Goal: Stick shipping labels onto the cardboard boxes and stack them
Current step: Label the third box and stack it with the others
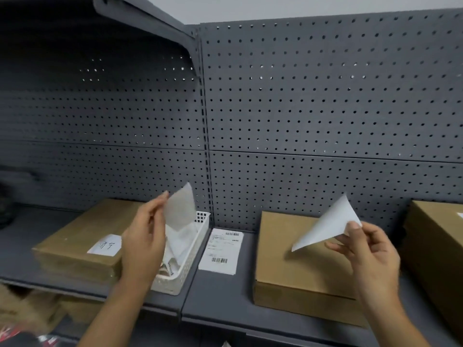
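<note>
My right hand (370, 256) pinches a white peeled label (330, 226) by its corner, held in the air above a plain flat cardboard box (295, 274) on the shelf. My left hand (145, 239) holds a translucent backing sheet (180, 209) upright over a white plastic basket (190, 266). Left of the basket lies another flat cardboard box (82, 236) with a small white handwritten sticker (106, 244) on top. A sheet of printed shipping labels with barcodes (221, 250) lies flat on the shelf between basket and middle box.
A taller cardboard box (436, 246) stands at the far right edge. The grey shelf (220, 296) backs onto a grey pegboard wall (325, 108). The basket holds crumpled white backing papers. More brown boxes show on the level below, bottom left.
</note>
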